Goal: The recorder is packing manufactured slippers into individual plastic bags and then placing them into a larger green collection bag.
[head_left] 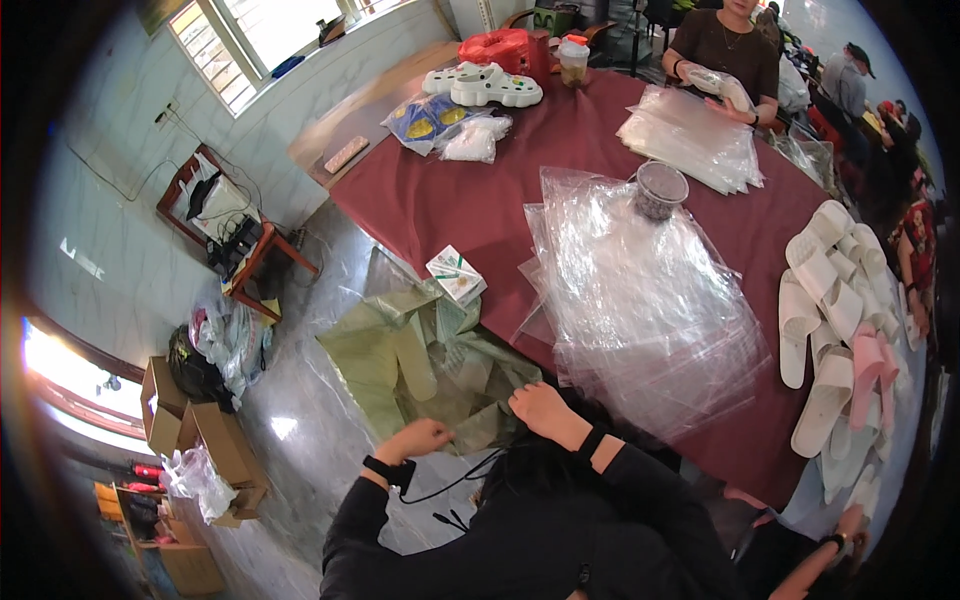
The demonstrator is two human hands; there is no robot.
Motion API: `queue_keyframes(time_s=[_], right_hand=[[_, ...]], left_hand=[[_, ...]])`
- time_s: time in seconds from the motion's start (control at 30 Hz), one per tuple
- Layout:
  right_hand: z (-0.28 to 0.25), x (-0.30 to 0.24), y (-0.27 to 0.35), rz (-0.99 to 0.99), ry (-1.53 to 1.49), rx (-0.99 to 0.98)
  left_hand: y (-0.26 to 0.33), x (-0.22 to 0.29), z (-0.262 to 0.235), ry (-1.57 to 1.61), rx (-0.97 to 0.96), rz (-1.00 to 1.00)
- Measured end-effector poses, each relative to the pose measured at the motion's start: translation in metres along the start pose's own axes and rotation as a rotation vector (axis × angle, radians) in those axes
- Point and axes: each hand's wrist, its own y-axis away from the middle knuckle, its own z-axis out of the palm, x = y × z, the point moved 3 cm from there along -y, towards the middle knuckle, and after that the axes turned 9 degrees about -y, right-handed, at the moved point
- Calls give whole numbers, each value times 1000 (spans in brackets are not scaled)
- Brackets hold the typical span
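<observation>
A large olive-green translucent plastic bag (370, 335) hangs off the near left edge of the table, its mouth toward me. Pale slipper-like shapes (412, 365) show through it. My left hand (425, 437) is closed on the bag's near rim, fingers curled. To the right, my right hand (545, 408) is also closed, gripping the rim near the table edge; its fingertips are partly hidden. On the table edge, touching the bag's far end, sits a small white and green box (457, 275).
The table has a dark red cloth (440, 215). Clear plastic bags (640, 300) lie in a stack under a round tub (661, 190). Slippers (830, 290) pile up on the right. White clogs (485, 84) stand at the back. Across sits a co-worker (725, 55) handling a wrapped item.
</observation>
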Motion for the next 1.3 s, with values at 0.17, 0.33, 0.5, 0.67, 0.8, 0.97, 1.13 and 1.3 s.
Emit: queue_keyframes(time_s=[0.17,0.33,0.5,0.67,0.8,0.97,1.13,1.3], right_hand=[[-12,5,-8,18,-37,9],[-1,2,-4,68,1,1],[9,-6,4,192,90,-35],[4,4,9,270,129,-11],[1,0,8,287,127,55],[6,-2,14,358,153,98],[12,-2,22,332,183,156],[12,-5,20,332,167,126]], left_hand=[[8,17,-15,63,-58,124],[-35,-20,0,61,36,23],[-64,-23,9,33,95,71],[-89,8,-43,296,469,101],[-123,19,-81,540,719,161],[-153,45,-112,156,1091,221],[-168,53,-115,157,951,-19],[-173,67,-106,131,933,-79]])
